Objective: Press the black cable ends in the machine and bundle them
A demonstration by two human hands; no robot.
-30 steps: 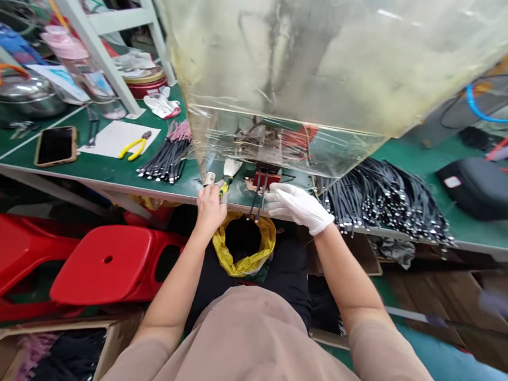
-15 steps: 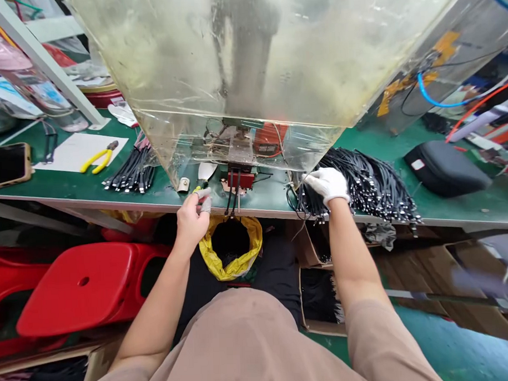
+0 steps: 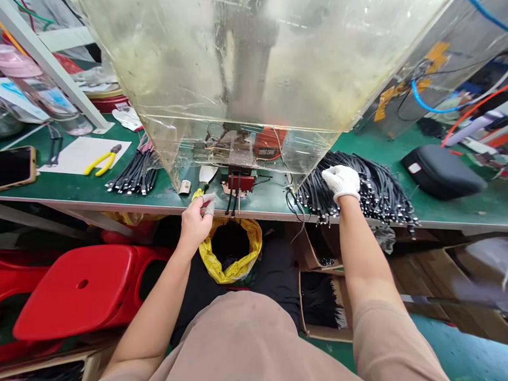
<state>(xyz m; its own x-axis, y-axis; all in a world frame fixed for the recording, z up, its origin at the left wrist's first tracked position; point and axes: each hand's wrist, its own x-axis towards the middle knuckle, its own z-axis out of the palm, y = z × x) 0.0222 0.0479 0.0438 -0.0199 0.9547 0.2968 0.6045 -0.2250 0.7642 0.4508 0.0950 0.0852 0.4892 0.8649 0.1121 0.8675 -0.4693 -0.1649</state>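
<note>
My left hand (image 3: 197, 219), with grey covers on some fingertips, is at the bench's front edge, fingers pinched together; what they hold, if anything, is hidden. Just beyond its fingertips lies a scraper (image 3: 206, 174) with a yellow and black handle. My right hand (image 3: 342, 182), in a white glove, rests with curled fingers on a big heap of black cables (image 3: 373, 189) with metal plug ends; its fingertips are hidden from me. Between my hands, two black cables (image 3: 233, 195) hang from the red block (image 3: 242, 182) of a machine under a cloudy clear cover (image 3: 249, 63).
A yellow-lined bin (image 3: 256, 251) stands below the bench edge. On the left are a smaller cable bundle (image 3: 134, 175), yellow-handled pliers (image 3: 101, 161), a phone (image 3: 12, 167) and a red stool (image 3: 74, 291). A black case (image 3: 443, 171) sits at right. Cardboard boxes (image 3: 328, 336) stand underneath.
My right hand has moved right, from beside the cover's lower corner onto the middle of the cable heap. My left hand stays near the scraper, slightly lower and further right.
</note>
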